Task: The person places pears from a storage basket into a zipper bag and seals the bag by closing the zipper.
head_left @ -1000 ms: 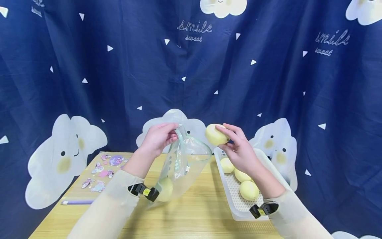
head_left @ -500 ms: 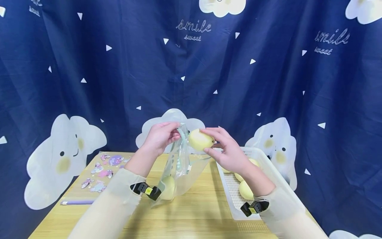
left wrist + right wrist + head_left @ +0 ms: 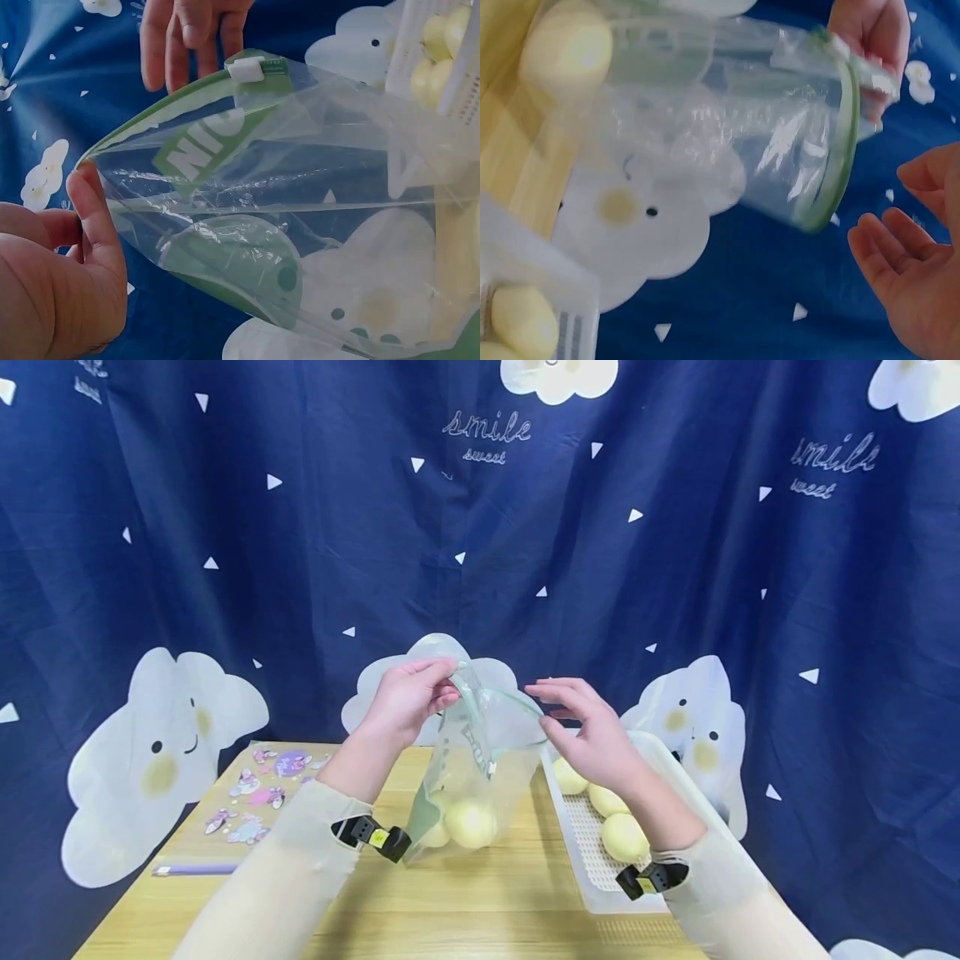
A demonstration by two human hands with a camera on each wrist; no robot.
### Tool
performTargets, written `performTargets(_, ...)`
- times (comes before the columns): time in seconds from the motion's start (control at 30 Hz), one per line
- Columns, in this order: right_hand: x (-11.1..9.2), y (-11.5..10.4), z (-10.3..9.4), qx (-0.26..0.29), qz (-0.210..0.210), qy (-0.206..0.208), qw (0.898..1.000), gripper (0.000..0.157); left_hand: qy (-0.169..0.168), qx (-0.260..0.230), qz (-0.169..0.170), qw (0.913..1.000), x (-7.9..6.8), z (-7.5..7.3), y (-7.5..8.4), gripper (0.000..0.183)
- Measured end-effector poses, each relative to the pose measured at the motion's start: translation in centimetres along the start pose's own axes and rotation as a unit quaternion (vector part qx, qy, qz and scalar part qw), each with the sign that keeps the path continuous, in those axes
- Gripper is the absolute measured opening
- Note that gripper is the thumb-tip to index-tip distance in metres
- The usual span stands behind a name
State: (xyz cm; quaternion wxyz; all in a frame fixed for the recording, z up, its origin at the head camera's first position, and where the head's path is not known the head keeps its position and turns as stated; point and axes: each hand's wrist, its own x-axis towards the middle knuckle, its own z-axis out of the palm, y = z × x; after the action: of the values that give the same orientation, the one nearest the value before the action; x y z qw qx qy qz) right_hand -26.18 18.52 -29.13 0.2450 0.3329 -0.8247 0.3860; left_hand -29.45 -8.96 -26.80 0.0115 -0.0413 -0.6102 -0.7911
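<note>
Slider zip bag [image 3: 498,785], clear with green trim, is about mid-frame in the head view, mouth gaping, two pale-yellow pears [image 3: 471,823] down in the bottom. I've got one end of its rim pinched between the thumb and fingers of my left hand [image 3: 408,697]. Meanwhile my right hand [image 3: 592,731] is just beside the other end, fingers loosely bent, thumb apart from them. Lower right there's a white plastic basket [image 3: 588,843] with three more pears [image 3: 625,837] visible. Lower left, a cartoon-print sheet [image 3: 255,810] lies on the wood-look table [image 3: 495,918], navy cloud-print curtain [image 3: 480,527] behind everything.
</note>
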Motion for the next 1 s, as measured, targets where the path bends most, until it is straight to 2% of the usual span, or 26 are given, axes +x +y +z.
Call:
performTargets(0.17, -0.7, 2.2, -1.8, -0.025, 0.052, -0.003, 0.998, 0.043, 0.005, 0.006, 0.002, 1.0000, -0.3, -0.1, 0.1, 0.032)
performTargets(0.43, -1.7, 6.3, -3.8, -0.062, 0.135, -0.020, 0.989, 0.043, 0.003, 0.011, -0.004, 0.9999, -0.4, -0.4, -0.2, 0.022)
performTargets(0.73, -2.5, 10.5, -4.5, -0.104, 0.214, -0.057, 0.970, 0.046, 0.003, 0.010, -0.007, 0.9999, -0.4, -1.1, -0.6, 0.022)
performTargets(0.87, -2.8, 11.4, -4.5, -0.126, 0.233, -0.080, 0.961, 0.047, -0.002, 0.007, -0.006, 1.0000, -0.3, -1.3, -0.8, 0.020)
performTargets(1.0, -3.3, 11.8, -4.3, -0.141, 0.234, -0.111, 0.956, 0.046, -0.006, 0.002, -0.007, 1.0000, -0.3, -1.5, -1.0, 0.021)
